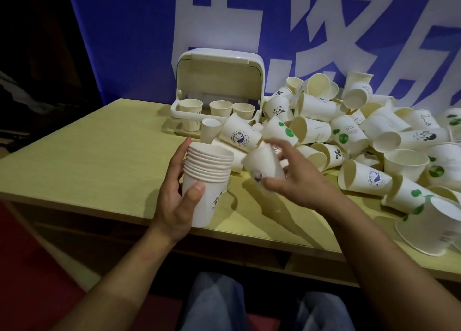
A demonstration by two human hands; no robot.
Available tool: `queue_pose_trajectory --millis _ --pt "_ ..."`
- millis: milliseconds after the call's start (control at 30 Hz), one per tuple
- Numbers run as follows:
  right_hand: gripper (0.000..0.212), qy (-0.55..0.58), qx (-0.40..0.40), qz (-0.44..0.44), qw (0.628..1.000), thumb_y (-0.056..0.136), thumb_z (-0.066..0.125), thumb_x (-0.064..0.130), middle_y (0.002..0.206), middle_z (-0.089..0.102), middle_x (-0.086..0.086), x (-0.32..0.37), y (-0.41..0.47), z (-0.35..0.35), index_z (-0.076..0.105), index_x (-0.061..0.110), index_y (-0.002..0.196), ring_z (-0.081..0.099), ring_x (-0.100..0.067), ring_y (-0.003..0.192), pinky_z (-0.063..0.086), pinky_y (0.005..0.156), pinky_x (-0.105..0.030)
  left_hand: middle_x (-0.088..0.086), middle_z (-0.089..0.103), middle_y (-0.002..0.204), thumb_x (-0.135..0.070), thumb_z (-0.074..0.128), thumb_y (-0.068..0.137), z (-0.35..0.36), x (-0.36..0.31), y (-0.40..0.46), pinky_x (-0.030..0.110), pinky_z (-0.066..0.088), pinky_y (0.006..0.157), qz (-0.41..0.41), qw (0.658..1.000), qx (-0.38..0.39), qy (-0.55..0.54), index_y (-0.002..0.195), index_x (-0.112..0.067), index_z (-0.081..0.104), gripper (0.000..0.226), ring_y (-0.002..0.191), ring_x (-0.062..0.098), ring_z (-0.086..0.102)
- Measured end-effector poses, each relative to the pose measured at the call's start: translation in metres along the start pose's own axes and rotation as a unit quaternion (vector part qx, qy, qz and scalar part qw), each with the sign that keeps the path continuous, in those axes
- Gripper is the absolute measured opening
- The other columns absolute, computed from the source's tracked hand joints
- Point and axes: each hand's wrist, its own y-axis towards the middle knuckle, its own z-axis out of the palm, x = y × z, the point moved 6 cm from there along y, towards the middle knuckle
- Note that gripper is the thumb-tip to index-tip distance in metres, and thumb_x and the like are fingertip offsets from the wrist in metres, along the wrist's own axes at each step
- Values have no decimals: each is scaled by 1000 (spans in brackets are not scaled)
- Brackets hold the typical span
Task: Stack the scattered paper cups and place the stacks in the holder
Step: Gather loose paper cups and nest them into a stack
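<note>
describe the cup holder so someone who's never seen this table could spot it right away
Start at the blue banner with big white characters behind the wooden table. Against it, left of the heap of loose cups, stands the holder. It is the only cream plastic box with a raised lid, and cups stand upright inside it.

The setting reads as an event or promotional space, not a home. A large blue fabric banner with oversized white characters (287, 31) fills the upper centre and right of the frame. Below it stands a plain pale wooden table (99, 156), with dark red flooring (30, 268) at lower left. The upper left lies dark and indistinct.
</note>
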Motion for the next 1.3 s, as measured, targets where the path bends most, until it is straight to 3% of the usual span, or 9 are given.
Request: queue_pose_trajectory --millis 133,300,533,633,700,767,867,1100,1300 --pt "82 166 -134 -95 972 83 76 30 126 41 18 31 -5 -14 26 49 146 53 -1 109 57 81 -28 -43 43 139 -47 52 80 3 -3 -3 6 41 94 20 998 40 51 146 -58 29 71 125 -12 48" --pt "81 303 -112 -143 936 86 75 15 123 44 20 68 -1 -6 27 45 143 57 10 102 54 75 -15 -43 44 138 -45 54 81 7 -9 0 7 44 92 28 995 71 59 142 -69 27 70 125 -10 51" --pt "37 228 -82 -150 959 97 56 36 124 52 10 82 7 37 56 40 134 53 -2 111 51 85 -20 -32 41 148 -50 56 85 -16 -7 5 17 42 103 45 998 -15 41 151 -40 28 73 136 2 45" --pt "36 180 -44 -151 971 97 50 45 125 52 11 79 6 55 54 48 133 51 -3 114 52 87 -26 -37 36 149 -43 50 83 -32 -3 5 17 38 109 37 996 -59 48 150 -41 21 72 140 0 39" --pt "38 129 -86 -127 980 96 56 43 125 52 11 70 11 56 53 43 134 51 -4 113 51 88 -29 -41 34 148 -45 50 82 -41 1 4 16 37 109 25 996 -74 52 149 -44 21 73 141 -1 38" --pt "38 36 -138 -95 985 92 63 41 127 51 8 62 18 53 56 34 129 47 -11 118 43 92 -29 -38 35 150 -47 52 81 -48 5 2 21 39 111 14 995 -90 46 148 -49 23 73 142 4 39" --pt "34 -74 -91 -53 992 88 68 45 133 45 3 51 28 67 58 31 118 36 -19 126 29 91 -25 -36 39 148 -48 52 80 -52 6 1 18 43 103 8 994 -99 41 148 -47 24 74 137 3 45" --pt "30 5 -96 -75 993 82 76 36 123 60 6 48 22 60 49 25 80 52 -13 110 48 89 -35 -15 41 152 -49 53 79 -49 8 1 18 48 98 6 994 -101 38 147 -49 25 74 133 10 50" --pt "44 27 -77 -19 996 78 76 37 110 54 5 33 13 41 40 28 103 53 -13 91 42 64 -25 -6 44 152 -51 54 80 -38 10 1 22 51 96 5 996 -85 35 145 -56 26 72 130 13 53"
